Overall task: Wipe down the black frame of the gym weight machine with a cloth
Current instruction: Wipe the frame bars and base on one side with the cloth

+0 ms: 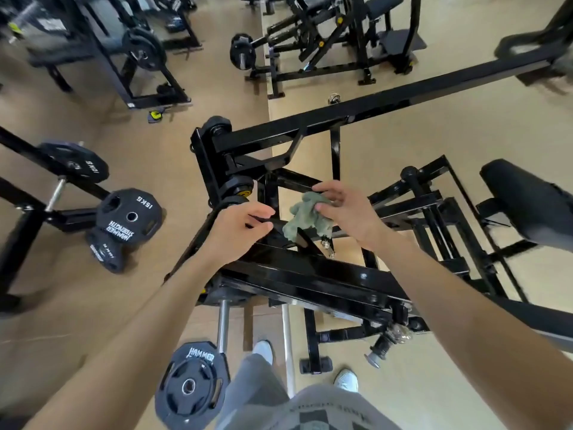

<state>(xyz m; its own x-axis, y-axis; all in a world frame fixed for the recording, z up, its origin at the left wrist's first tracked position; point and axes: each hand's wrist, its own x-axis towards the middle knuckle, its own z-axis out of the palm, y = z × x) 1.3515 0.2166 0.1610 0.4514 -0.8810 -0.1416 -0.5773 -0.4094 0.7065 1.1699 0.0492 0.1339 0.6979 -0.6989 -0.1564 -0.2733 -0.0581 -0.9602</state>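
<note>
The black frame of the weight machine fills the middle of the head view, with a long arm running up to the right. A crumpled grey-green cloth hangs over an inner bar of the frame. My right hand pinches the cloth's top edge between thumb and fingers. My left hand rests on a frame bar just left of the cloth, its fingers curled round the bar.
Black weight plates stand on the tan floor: a 15 kg plate at the left and a Hammer plate by my feet. A padded seat is at the right. Other machines stand behind.
</note>
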